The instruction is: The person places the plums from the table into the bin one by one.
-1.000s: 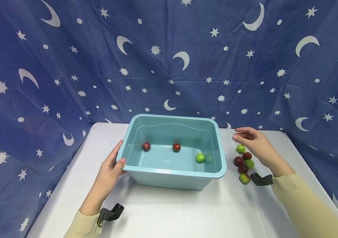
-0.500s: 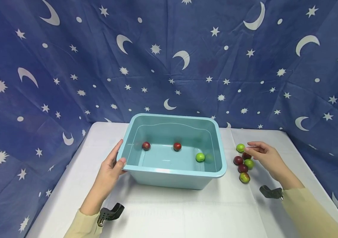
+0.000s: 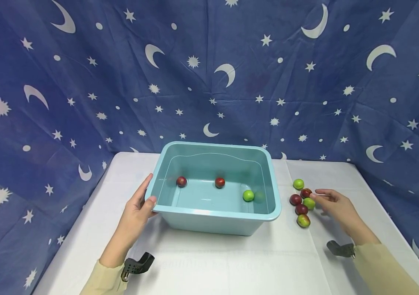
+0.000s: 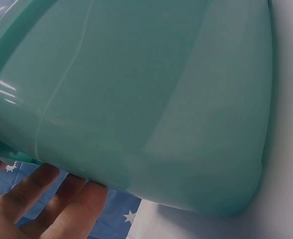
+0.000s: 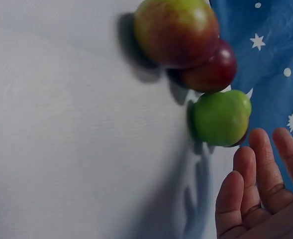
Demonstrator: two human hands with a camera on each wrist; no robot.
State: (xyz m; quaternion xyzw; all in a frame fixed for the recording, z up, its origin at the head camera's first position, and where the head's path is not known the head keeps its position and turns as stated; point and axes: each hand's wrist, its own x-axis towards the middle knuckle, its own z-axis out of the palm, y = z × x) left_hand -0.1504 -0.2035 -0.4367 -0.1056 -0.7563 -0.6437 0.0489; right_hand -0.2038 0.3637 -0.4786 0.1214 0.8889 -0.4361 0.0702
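Observation:
A light-blue plastic tub stands on the white table. My left hand grips its left front corner, thumb at the rim; in the left wrist view the fingers lie against the outside wall. Inside the tub are two red fruits, one at its left and one mid-floor, plus a bright green fruit. My right hand is beside the loose fruits, fingers extended and apart, holding nothing. Its fingertips are close to a green apple-like fruit and a red one.
Several more fruits lie right of the tub: a bright green one, dark red ones and a mottled green-red one. A blue cloth with moons and stars hangs behind the table.
My right hand has moved from above the farthest green fruit toward me and to the right, down beside the nearer fruits. The left hand and tub have stayed in place.

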